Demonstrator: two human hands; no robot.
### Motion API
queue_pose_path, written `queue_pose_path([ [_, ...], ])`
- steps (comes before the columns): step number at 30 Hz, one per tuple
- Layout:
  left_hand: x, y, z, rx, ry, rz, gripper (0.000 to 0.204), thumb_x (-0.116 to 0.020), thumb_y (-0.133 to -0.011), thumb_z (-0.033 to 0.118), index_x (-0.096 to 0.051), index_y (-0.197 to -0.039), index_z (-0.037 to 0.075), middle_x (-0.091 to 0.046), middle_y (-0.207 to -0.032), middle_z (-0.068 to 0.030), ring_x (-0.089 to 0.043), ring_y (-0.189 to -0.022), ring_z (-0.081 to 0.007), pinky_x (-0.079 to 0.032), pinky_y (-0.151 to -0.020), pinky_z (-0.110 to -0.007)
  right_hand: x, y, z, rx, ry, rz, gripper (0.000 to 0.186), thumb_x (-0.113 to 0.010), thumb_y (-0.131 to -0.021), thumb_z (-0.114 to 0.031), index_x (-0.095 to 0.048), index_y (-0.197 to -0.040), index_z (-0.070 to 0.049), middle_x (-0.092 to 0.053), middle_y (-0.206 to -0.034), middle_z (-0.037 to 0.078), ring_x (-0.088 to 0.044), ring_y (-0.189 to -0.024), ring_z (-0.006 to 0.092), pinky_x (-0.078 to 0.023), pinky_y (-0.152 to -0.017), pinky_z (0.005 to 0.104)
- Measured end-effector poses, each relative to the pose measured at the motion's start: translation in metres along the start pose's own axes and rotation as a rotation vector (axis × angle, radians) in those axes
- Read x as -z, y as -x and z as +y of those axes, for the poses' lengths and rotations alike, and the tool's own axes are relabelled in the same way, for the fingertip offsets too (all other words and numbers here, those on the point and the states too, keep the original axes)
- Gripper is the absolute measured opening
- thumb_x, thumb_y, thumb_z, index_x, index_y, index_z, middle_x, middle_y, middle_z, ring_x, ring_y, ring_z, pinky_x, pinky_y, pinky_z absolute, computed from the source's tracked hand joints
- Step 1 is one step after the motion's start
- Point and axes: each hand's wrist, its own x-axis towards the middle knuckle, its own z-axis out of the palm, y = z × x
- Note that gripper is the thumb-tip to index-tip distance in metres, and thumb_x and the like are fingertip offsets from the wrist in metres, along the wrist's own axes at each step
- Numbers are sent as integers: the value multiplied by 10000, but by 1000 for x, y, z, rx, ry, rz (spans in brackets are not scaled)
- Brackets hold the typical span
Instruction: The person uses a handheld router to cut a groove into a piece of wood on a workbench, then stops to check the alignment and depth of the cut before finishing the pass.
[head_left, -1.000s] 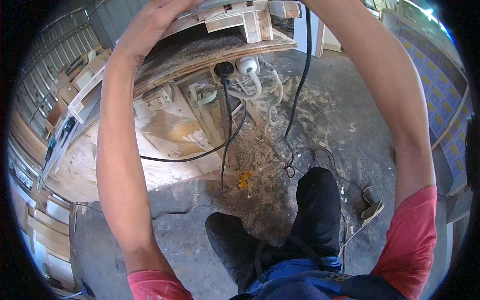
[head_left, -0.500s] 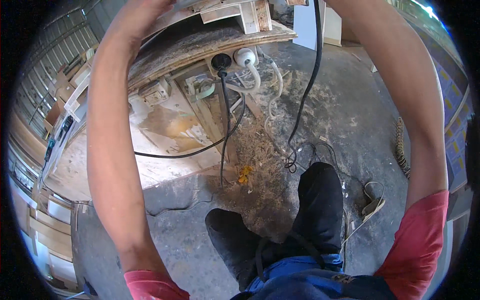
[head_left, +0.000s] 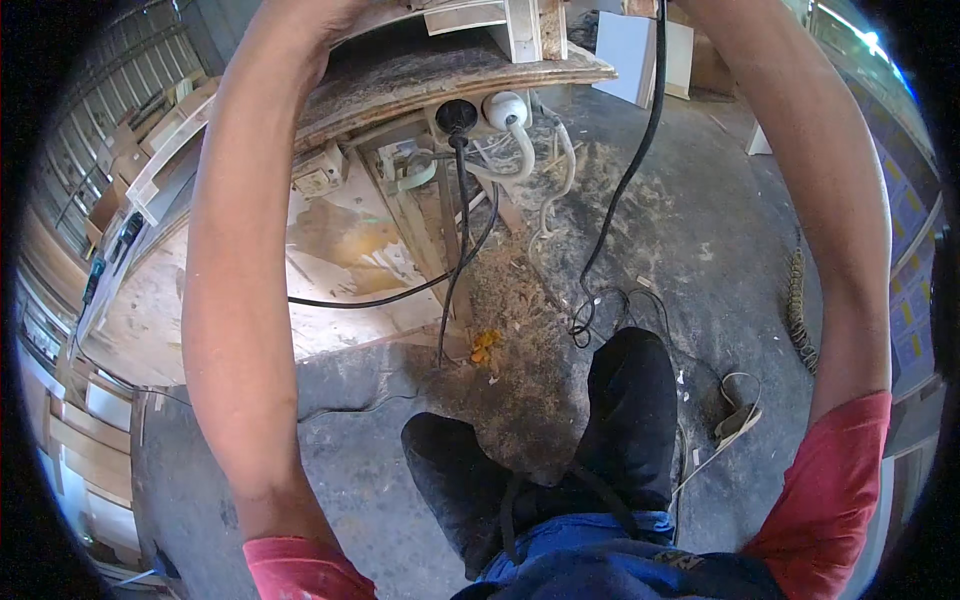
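Note:
Both my arms reach far forward, past the upper edge of the view. Only the wrist end of my left hand (head_left: pixel 345 14) shows, above the worn wooden workbench (head_left: pixel 450 98); its fingers are cut off. My right hand is out of the picture, beyond my right forearm (head_left: pixel 790 110). Close to that forearm, a black cable (head_left: pixel 640 150) hangs from the upper edge down to loops on the floor. Pale wooden frame pieces (head_left: pixel 520 28) stand on the bench between my arms. Whatever my hands hold or touch is hidden.
Below the bench edge, a black plug (head_left: pixel 457 118) and a white plug (head_left: pixel 505 110) sit in sockets. Sawdust (head_left: pixel 520 300) and cables litter the concrete floor. A coiled hose (head_left: pixel 797 310) lies at right, a power strip (head_left: pixel 738 424) near my knee. White panels (head_left: pixel 622 55) stand at the back.
The bench, frame pieces and plugs sit slightly further right in the view. My left hand and forearm have shifted a little right; both arms stay stretched forward.

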Motion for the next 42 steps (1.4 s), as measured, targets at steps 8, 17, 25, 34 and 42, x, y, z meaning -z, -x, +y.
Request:
queue_pose_path([
  [8, 0, -21, -7, -21, -37, 3, 354, -739, -853, 324, -809, -1006, 13, -779, -973, -90, -697, -888, -176, -512, -829, -314, 3, 1, 3, 30, -16, -11, 423, -764, -885, -399, -724, -1048, -11, -735, -927, 112, -710, -795, 212, -591, -703, 376],
  [17, 4, -18, -8, -8, -123, 0, 366, -710, -868, 333, -803, -1039, 23, -779, -1026, -96, -695, -938, -186, -507, -855, -317, 3, 2, 7, 68, -35, -56, 423, -758, -885, -411, -727, -1022, -12, -727, -918, 107, -693, -786, 204, -566, -703, 365],
  [25, 10, -28, -11, -9, -181, -64, 371, -670, -883, 345, -793, -1055, 40, -776, -1038, -98, -677, -944, -195, -485, -871, -335, 1, -4, 7, 20, 60, 53, 432, -756, -883, -419, -738, -1017, -9, -724, -905, 102, -685, -781, 194, -558, -696, 353],
  [34, 12, -25, -14, 26, -108, -67, 440, -729, -845, 380, -795, -1107, 33, -781, -1094, -122, -699, -980, -216, -491, -907, -330, 4, -15, 17, 45, -23, -45, 429, -755, -891, -419, -720, -1030, -15, -728, -893, 88, -698, -759, 185, -567, -679, 335],
  [42, 8, -46, -34, -13, -34, -44, 392, -762, -812, 361, -810, -984, 11, -784, -932, -123, -694, -849, -203, -512, -798, -334, 2, -9, 12, 42, 31, -13, 393, -717, -912, -388, -709, -1069, -28, -738, -926, 84, -708, -772, 178, -586, -693, 338],
])
